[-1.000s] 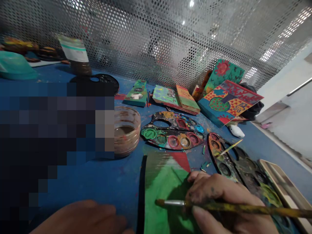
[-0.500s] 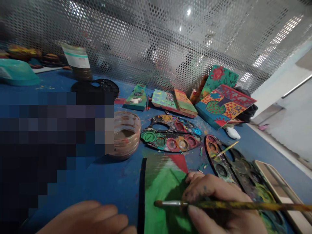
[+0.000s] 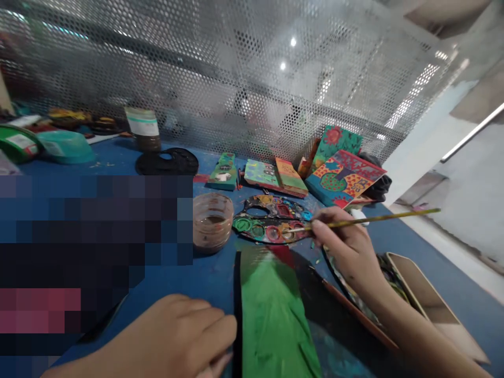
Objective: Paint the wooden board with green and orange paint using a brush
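Currently the paintbrush (image 3: pixel 388 216) is pinched between the thumb and fingers of the right hand (image 3: pixel 346 244), its handle slanting out past that hand's right side and its bristle end pointing left. The tip is over the paint palette (image 3: pixel 268 217), by the pink and ochre wells just left of the right hand; whether it touches the paint, I cannot tell. Nearer the body, between both hands, lies a painted panel (image 3: pixel 271 310), mostly bright green, with a red patch at its far end and a black left edge. The left hand (image 3: pixel 185 336) is curled, knuckles up, right beside that edge; I cannot tell whether it grips anything.

Beyond the left hand, a clear ribbed cup (image 3: pixel 212 241) of brownish water stands on the blue table (image 3: pixel 212 278). Below the right hand, a second palette is partly hidden by the forearm, with a pale-rimmed rectangular case (image 3: pixel 429 302) to its right. Farther out past the right hand, colourful painted blocks (image 3: pixel 346 176) rest near a perforated metal screen (image 3: pixel 197 79). Well beyond the left hand are a black palette (image 3: pixel 167 164) and a labelled jar (image 3: pixel 144 126).
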